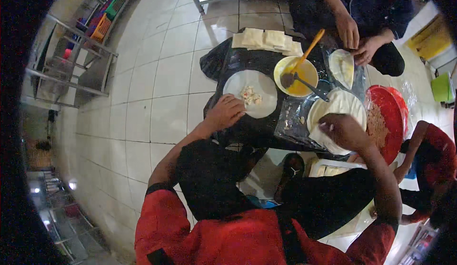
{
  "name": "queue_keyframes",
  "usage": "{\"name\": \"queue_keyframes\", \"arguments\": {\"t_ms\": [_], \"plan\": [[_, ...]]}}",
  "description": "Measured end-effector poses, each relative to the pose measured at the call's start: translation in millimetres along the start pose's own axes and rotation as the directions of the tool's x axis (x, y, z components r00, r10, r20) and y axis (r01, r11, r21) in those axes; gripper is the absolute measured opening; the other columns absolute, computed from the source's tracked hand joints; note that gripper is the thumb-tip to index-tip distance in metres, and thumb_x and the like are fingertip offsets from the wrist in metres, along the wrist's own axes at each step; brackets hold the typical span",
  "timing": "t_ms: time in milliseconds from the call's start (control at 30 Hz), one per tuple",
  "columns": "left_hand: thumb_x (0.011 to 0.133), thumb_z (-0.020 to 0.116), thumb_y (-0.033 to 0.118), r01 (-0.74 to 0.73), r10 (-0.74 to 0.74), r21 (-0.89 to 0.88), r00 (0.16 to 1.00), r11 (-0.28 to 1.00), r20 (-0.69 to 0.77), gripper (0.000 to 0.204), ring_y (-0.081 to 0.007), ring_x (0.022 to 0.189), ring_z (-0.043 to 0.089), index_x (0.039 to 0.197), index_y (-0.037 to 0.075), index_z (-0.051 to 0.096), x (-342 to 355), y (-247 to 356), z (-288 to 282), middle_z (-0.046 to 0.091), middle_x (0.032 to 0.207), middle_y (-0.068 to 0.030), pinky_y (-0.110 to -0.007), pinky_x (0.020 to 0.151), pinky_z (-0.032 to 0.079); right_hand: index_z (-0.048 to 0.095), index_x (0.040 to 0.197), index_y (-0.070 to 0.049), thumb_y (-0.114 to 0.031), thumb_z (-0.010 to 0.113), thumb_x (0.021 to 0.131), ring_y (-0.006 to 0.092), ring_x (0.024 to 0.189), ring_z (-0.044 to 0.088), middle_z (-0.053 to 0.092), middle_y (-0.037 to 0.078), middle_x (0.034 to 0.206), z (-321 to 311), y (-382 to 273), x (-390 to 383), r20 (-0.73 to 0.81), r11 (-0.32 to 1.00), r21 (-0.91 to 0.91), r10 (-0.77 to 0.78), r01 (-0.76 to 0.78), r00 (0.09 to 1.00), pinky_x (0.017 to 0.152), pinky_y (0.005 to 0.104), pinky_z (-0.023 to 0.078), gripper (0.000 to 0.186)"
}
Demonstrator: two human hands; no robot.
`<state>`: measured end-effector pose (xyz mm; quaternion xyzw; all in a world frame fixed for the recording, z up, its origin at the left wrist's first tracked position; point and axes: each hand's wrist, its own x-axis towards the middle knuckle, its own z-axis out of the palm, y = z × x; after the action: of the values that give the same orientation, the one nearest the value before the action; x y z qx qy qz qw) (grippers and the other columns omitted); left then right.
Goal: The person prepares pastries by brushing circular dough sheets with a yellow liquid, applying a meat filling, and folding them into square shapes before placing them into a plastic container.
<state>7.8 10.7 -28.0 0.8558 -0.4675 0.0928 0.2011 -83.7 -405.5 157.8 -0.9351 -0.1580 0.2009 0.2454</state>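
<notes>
A round, pale dough sheet (233, 82) lies on the black-covered table, with a small heap of chopped filling (251, 96) in its middle. At the sheet's lower left edge is my left hand (226, 111), its fingers together and closed on the rim. My right hand (345, 131) is over a stack of round dough sheets (328, 104) at the right of the table. Its fingers are curled in; whatever they grip is hidden beneath them. Between the two hands, farther back, stands a bowl of yellow liquid (309, 86) with a wooden-handled brush (309, 51) and a dark-handled spoon (312, 86) in it.
Folded square pastries (266, 39) lie at the table's far edge. Across from me, a person's hands (359, 46) work on a folded dough piece (342, 67). A red basin of filling (388, 141) stands at right, near a white tray (316, 169). Another person (433, 155) sits at far right.
</notes>
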Motion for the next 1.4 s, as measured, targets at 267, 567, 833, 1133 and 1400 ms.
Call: {"name": "queue_keyframes", "arguments": {"t_ms": [267, 567, 833, 1133, 1400], "plan": [[0.084, 0.075, 0.02, 0.046, -0.052, -0.101, 0.997, 0.994, -0.054, 0.02, -0.0245, 0.11, 0.06, 0.099, 0.01, 0.068, -1.1, 13.9, -14.8, 0.064, 0.112, -0.0051, -0.045, 0.103, 0.042, 0.06, 0.113, -0.006, -0.019, 0.068, 0.087, 0.035, 0.097, 0.064, 0.062, 0.017, 0.106, 39.1, -3.6, 92.3, -0.334, 0.682, -0.725, -0.474, 0.1, 0.814, 0.079, 0.0456, 0.054, 0.03], [0.082, 0.075, 0.016, 0.08, -0.096, -0.141, 0.989, 0.987, -0.111, 0.015, -0.0239, 0.109, 0.059, 0.096, 0.011, 0.069, -5.8, 13.4, -8.0, 0.064, 0.11, -0.0039, -0.044, 0.104, 0.041, 0.056, 0.11, -0.001, -0.003, 0.052, 0.09, 0.0442, 0.089, 0.065, 0.064, 0.025, 0.097, 10.7, 53.3, 84.0, -0.243, 0.887, -0.447, 0.001, -0.113, 0.97, 0.077, 0.0521, 0.054, 0.021], [0.079, 0.076, 0.016, 0.099, -0.129, -0.21, 0.982, 0.973, -0.135, 0.019, -0.0225, 0.107, 0.058, 0.096, 0.014, 0.069, -9.7, 9.6, -9.5, 0.062, 0.105, -0.0007, -0.043, 0.103, 0.041, 0.054, 0.111, 0.002, -0.008, 0.047, 0.096, 0.049, 0.093, 0.062, 0.063, 0.028, 0.098, -9.7, 44.5, 36.9, -0.175, 0.911, -0.348, 0.169, -0.221, 0.97, 0.076, 0.0549, 0.05, 0.019], [0.081, 0.076, 0.018, 0.15, -0.2, -0.247, 0.961, 0.957, -0.193, 0.018, -0.0216, 0.106, 0.06, 0.097, 0.013, 0.069, -16.7, 8.3, -5.7, 0.064, 0.104, -0.0016, -0.044, 0.102, 0.041, 0.057, 0.1, -0.006, -0.018, 0.049, 0.1, 0.0082, 0.053, 0.042, 0.048, 0.0, 0.066, -6.5, 81.5, 26.2, -0.088, 0.874, 0.204, 0.465, -0.441, 0.881, 0.047, 0.0268, 0.035, 0.015], [0.091, 0.07, 0.024, 0.257, -0.334, -0.361, 0.928, 0.896, -0.167, 0.019, -0.0266, 0.099, 0.065, 0.104, 0.011, 0.069, 32.9, -24.6, -3.8, 0.071, 0.098, -0.0079, -0.043, 0.094, 0.043, 0.057, 0.099, -0.008, -0.027, 0.052, 0.101, 0.003, 0.048, 0.034, 0.041, -0.007, 0.063, -6.3, 83.7, 33.8, -0.039, 0.812, 0.416, 0.466, -0.409, 0.884, 0.042, 0.0221, 0.028, 0.019]]}}
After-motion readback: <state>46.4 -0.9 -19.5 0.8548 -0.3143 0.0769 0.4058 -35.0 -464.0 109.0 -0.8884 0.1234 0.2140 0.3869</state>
